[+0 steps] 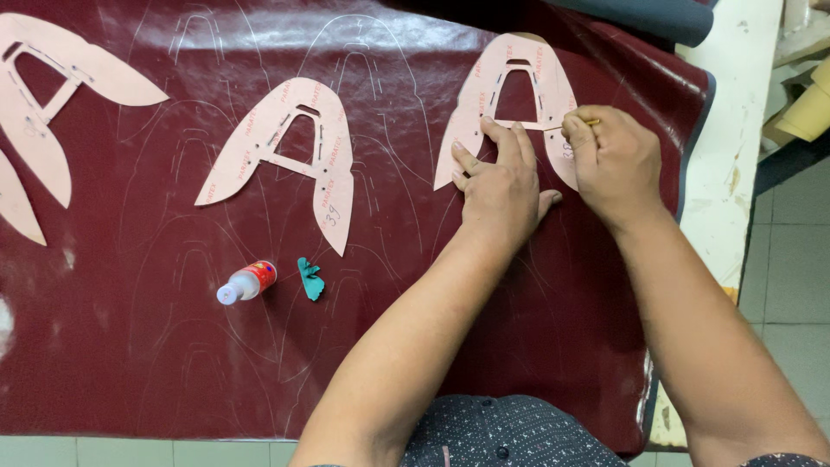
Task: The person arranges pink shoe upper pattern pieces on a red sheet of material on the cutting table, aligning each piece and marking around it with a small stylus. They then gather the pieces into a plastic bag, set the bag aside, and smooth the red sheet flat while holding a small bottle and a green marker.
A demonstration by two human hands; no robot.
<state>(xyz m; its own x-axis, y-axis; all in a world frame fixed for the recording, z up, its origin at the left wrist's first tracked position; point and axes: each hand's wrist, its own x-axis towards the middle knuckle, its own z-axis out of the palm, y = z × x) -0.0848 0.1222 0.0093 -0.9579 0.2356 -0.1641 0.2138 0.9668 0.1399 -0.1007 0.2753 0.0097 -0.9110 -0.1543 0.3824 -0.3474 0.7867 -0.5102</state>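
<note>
A dark red leather sheet (156, 346) covers the table, marked with faint traced outlines. On its far right lies a pink card pattern (506, 73) shaped like a shoe upper. My left hand (501, 186) presses flat on the pattern's lower part, fingers spread. My right hand (614, 160) pinches a thin yellow pen (593, 122) whose tip rests at the pattern's inner cross-bar.
A second pink pattern (290, 160) lies mid-sheet and a third (52, 95) at the left edge. A small white bottle with a red label (246, 282) and a teal scrap (310, 278) lie near the middle. The white table edge (726, 173) and tiled floor are on the right.
</note>
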